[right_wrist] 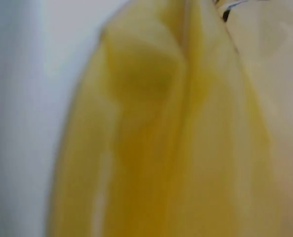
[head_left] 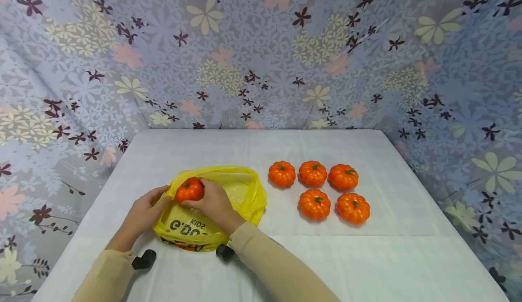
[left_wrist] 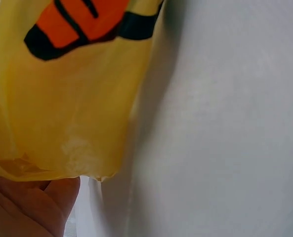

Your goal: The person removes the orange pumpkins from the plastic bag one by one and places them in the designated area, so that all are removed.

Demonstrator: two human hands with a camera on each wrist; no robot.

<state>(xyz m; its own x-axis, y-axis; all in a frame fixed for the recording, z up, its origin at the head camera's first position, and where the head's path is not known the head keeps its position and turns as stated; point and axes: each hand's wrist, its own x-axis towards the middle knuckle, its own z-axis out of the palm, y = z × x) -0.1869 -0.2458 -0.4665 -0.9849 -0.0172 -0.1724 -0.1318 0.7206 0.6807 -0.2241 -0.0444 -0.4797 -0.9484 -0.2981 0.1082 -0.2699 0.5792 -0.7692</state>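
Observation:
A yellow plastic bag (head_left: 191, 213) with dark lettering lies on the table with its mouth open upward. My right hand (head_left: 216, 202) grips a small orange toy pumpkin (head_left: 190, 191) with a green stem, over the left part of the bag's mouth. At the bag's left rim my left hand (head_left: 144, 213) pinches the plastic between thumb and fingers. From the left wrist, part of the left hand (left_wrist: 32, 205) shows below the bag's edge, beside an orange and black print. Only blurred yellow plastic (right_wrist: 151, 148) fills most of the right wrist view.
Several more orange pumpkins (head_left: 314, 204) stand in two rows on the white-covered table (head_left: 391, 265), right of the bag. A flower-patterned cloth (head_left: 261, 57) hangs behind and along both sides. Dark wrist devices (head_left: 144, 260) sit below the sleeves.

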